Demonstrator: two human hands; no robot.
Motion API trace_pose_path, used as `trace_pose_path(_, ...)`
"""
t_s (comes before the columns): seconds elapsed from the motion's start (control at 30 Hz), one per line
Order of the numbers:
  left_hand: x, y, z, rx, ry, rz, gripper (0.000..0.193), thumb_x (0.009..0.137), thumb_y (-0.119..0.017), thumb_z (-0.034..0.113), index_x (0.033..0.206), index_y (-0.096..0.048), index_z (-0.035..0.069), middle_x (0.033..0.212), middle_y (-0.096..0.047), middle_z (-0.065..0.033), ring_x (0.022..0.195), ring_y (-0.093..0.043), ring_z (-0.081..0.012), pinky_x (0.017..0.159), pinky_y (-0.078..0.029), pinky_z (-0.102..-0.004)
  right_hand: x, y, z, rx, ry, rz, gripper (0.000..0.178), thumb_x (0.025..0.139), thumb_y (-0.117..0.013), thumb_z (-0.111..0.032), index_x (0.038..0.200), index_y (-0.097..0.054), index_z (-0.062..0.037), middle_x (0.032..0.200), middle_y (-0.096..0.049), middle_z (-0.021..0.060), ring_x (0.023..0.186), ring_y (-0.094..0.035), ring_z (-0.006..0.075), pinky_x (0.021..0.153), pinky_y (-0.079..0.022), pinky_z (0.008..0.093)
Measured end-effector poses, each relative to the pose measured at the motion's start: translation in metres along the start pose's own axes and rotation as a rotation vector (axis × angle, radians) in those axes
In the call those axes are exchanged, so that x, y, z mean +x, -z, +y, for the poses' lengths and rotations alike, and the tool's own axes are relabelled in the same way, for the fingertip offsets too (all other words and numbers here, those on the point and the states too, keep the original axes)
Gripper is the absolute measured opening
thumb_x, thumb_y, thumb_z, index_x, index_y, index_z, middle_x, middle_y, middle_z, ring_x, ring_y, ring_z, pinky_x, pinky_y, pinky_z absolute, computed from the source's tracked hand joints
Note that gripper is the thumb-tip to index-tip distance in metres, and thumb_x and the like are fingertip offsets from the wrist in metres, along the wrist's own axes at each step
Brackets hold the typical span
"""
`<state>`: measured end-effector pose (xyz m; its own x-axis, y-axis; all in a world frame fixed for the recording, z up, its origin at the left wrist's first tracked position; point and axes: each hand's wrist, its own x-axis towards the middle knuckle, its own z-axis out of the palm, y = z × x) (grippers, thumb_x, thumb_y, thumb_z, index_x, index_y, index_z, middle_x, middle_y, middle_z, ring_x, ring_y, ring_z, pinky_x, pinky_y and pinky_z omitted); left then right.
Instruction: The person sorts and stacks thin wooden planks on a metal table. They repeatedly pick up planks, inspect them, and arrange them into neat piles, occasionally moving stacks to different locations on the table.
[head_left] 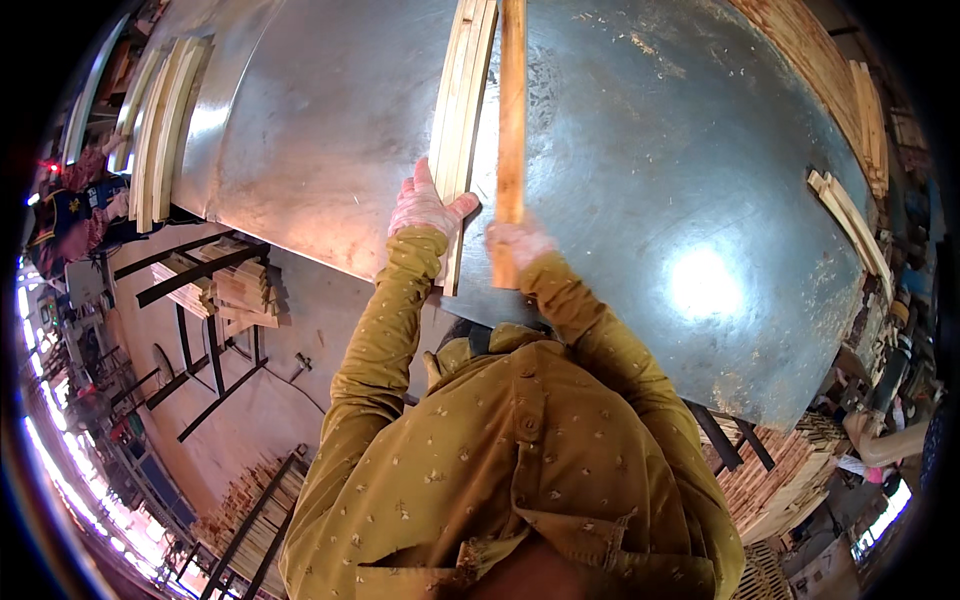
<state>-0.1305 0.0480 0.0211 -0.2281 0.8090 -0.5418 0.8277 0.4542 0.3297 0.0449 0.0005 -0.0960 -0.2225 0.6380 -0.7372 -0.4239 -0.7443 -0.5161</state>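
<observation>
A bundle of pale wooden strips (463, 100) lies lengthwise on the metal-topped table (330, 130), its near end reaching the front edge. My left hand (425, 208) grips across this bundle near that end, thumb over the top and fingers along the left side. To the right, a single darker, orange-brown wooden strip (512, 110) runs almost parallel, a narrow gap apart from the bundle. My right hand (520, 243), smeared by motion, is closed around the strip's near end. Both far ends run out of view at the top.
More strips (165, 130) overhang the table's left end, near another person (75, 215). Short strips (850, 225) lie at the right edge. Below left, a black metal frame (200, 275) holds stacked wood; further stacks stand at lower left (245, 515) and lower right (775, 475).
</observation>
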Motion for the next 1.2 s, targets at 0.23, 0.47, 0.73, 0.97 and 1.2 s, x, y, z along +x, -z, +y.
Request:
trace_pose_path(0.23, 0.017, 0.005, -0.051, -1.514, -0.244, -0.426, 0.080, 0.078, -0.080, 0.043, 0.138, -0.048, 0.000, 0.118, -0.064, -0.0157, 0.106, -0.064, -0.0235, 0.091, -0.055, -0.0364, -0.073, 0.013, -0.061, -0.112, 0.172, 0.073, 0.055, 0.090, -0.066, -0.010, 0.137, -0.039, -0.0001, 0.089, -0.058, 0.0091, 0.070, -0.055, 0.0170, 0.060, -0.050, 0.0330)
trace_pose_path(0.47, 0.010, 0.009, -0.025, -1.532, -0.216, -0.520, 0.070, 0.076, -0.081, 0.045, 0.121, -0.054, -0.001, 0.098, -0.067, -0.0162, 0.078, -0.068, -0.0265, 0.072, -0.059, -0.0366, -0.073, -0.008, -0.043, -0.207, 0.243, 0.089, 0.066, 0.087, -0.070, -0.010, 0.144, -0.036, -0.0012, 0.100, -0.060, 0.0131, 0.090, -0.061, 0.0235, 0.073, -0.055, 0.0319)
trace_pose_path(0.73, 0.029, -0.034, 0.004, -1.025, -0.066, -0.174, 0.072, 0.077, -0.085, 0.017, 0.136, -0.046, 0.000, 0.112, -0.067, -0.0141, 0.099, -0.064, -0.0227, 0.091, -0.053, -0.0345, -0.058, -0.040, -0.023, -0.745, 0.339, 0.024, 0.107, 0.076, -0.082, -0.023, 0.155, -0.014, -0.0034, 0.144, -0.042, 0.0225, 0.131, -0.046, 0.0350, 0.109, -0.043, 0.0411)
trace_pose_path(0.97, 0.045, 0.001, -0.042, -1.213, -0.063, -0.229, 0.062, 0.080, -0.081, 0.014, 0.133, -0.050, 0.003, 0.109, -0.065, -0.0072, 0.098, -0.063, -0.0201, 0.089, -0.053, -0.0334, -0.083, -0.005, -0.070, -0.001, 0.103, -0.242, 0.074, 0.083, -0.070, -0.006, 0.146, -0.031, -0.0009, 0.118, -0.057, 0.0167, 0.100, -0.063, 0.0288, 0.085, -0.058, 0.0407)
trace_pose_path(1.2, 0.048, 0.034, -0.042, -0.616, 0.181, 0.012, 0.061, 0.094, -0.059, 0.053, 0.144, -0.050, 0.017, 0.134, -0.060, -0.0137, 0.118, -0.059, -0.0286, 0.104, -0.044, -0.0373, -0.070, -0.008, -0.076, -0.024, 0.182, -0.184, 0.065, 0.084, -0.070, -0.005, 0.141, -0.038, -0.0016, 0.117, -0.059, 0.0160, 0.101, -0.064, 0.0280, 0.086, -0.058, 0.0428)
